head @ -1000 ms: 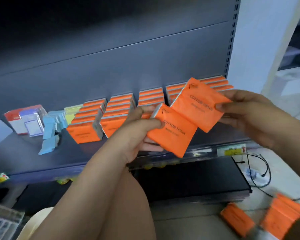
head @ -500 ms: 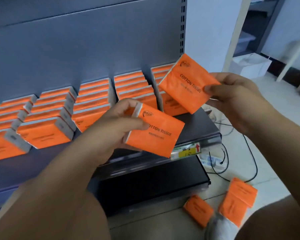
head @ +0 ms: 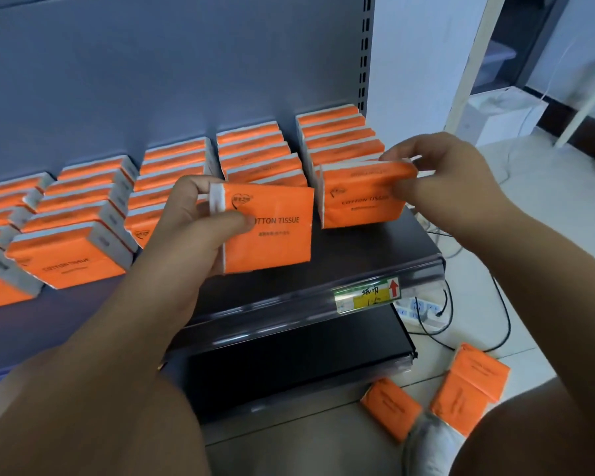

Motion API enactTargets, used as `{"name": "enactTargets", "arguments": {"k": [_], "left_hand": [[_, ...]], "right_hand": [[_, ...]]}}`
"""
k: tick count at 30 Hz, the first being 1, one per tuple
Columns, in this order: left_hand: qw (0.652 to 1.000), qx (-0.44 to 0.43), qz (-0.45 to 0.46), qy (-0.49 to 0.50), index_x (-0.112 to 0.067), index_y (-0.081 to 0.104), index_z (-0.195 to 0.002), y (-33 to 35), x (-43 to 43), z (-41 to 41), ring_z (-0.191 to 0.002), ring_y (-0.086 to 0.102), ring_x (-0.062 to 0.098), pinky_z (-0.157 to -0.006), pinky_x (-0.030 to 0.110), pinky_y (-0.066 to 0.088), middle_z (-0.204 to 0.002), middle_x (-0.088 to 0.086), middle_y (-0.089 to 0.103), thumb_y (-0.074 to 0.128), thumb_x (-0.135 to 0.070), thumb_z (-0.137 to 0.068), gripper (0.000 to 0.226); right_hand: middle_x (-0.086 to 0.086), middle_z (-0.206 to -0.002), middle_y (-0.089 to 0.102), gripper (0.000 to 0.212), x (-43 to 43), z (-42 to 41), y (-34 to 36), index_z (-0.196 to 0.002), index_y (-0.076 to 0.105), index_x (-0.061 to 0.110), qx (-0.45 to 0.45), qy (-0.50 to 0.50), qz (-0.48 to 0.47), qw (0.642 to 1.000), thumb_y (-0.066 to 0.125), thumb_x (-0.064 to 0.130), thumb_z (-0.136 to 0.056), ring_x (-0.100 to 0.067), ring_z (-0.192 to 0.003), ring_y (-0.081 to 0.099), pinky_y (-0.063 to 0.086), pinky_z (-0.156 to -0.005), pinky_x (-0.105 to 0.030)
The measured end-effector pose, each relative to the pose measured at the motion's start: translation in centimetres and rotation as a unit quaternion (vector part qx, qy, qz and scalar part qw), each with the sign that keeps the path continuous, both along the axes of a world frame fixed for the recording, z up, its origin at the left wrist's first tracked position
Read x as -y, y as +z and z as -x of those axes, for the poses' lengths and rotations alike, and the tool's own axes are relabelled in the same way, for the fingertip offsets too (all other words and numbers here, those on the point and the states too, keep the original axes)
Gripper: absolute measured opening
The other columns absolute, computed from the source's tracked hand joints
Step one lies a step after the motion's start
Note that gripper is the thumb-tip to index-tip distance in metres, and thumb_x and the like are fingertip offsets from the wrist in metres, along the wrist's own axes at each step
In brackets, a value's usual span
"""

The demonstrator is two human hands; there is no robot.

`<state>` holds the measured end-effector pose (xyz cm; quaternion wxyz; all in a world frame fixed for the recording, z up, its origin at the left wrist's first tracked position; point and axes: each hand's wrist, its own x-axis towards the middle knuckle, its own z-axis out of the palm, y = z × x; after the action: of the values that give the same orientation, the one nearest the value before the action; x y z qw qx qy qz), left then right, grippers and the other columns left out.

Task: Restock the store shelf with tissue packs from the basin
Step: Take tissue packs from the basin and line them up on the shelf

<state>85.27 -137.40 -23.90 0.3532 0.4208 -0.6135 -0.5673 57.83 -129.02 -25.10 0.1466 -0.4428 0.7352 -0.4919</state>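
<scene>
Right grip (head: 440, 173) pinches the top edge of an orange plastic-wrapped cotton tissue pack (head: 358, 204). It stands the pack upright on the dark grey metal shelf (head: 375, 249), at the front of the rightmost row of orange packs (head: 337, 132), label facing out, presumably to match the row.

Left grip (head: 193, 218) clasps a second orange tissue pack (head: 275, 235) by its white end, in the air before the next row; likely queued.

Change: half a second ago the right pack hung tilted in the air; the left pack sat lower and more tilted.
</scene>
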Motion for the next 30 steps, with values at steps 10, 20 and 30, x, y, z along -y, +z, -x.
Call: {"name": "enactTargets", "arguments": {"k": [10, 20, 30], "left_hand": [[0.999, 0.026, 0.037, 0.009, -0.026, 0.060, -0.101, -0.1, -1.1, -0.7, -0.102, 0.070, 0.038, -0.079, 0.058, 0.060, -0.111, 0.016, 0.070, 0.071, -0.004, -0.089, 0.027], [0.996, 0.047, 0.077, 0.011, -0.020, 0.064, -0.110, 0.0, -1.4, -1.2, -0.093, 0.075, 0.013, -0.080, 0.037, 0.062, -0.100, -0.002, 0.078, 0.074, 0.003, -0.086, 0.034], [0.994, 0.069, 0.076, 0.048, -0.028, 0.065, -0.105, -1.6, -1.0, -0.6, -0.091, 0.073, 0.010, -0.078, 0.033, 0.063, -0.101, -0.006, 0.075, 0.082, -0.001, -0.080, 0.041]], "right_hand": [[-0.001, -0.123, 0.052, 0.037, 0.1, -0.6, -1.2, -0.117, 0.071, 0.024, -0.173, -0.024, -0.045, 0.984, 0.062, 0.005, -0.086, -0.014, -0.103, 0.054, 0.038, -0.076, -0.013], [-0.010, -0.133, 0.055, 0.048, -0.3, -2.3, -1.0, -0.123, 0.069, 0.017, -0.222, -0.068, -0.027, 0.972, 0.061, 0.001, -0.080, -0.030, -0.127, 0.050, 0.036, -0.095, -0.029], [0.015, -0.104, 0.067, 0.031, -2.2, -11.4, -1.7, -0.121, 0.066, 0.028, -0.039, 0.032, 0.009, 0.999, 0.062, 0.019, -0.092, -0.006, -0.083, 0.065, 0.057, -0.077, -0.036]]}}
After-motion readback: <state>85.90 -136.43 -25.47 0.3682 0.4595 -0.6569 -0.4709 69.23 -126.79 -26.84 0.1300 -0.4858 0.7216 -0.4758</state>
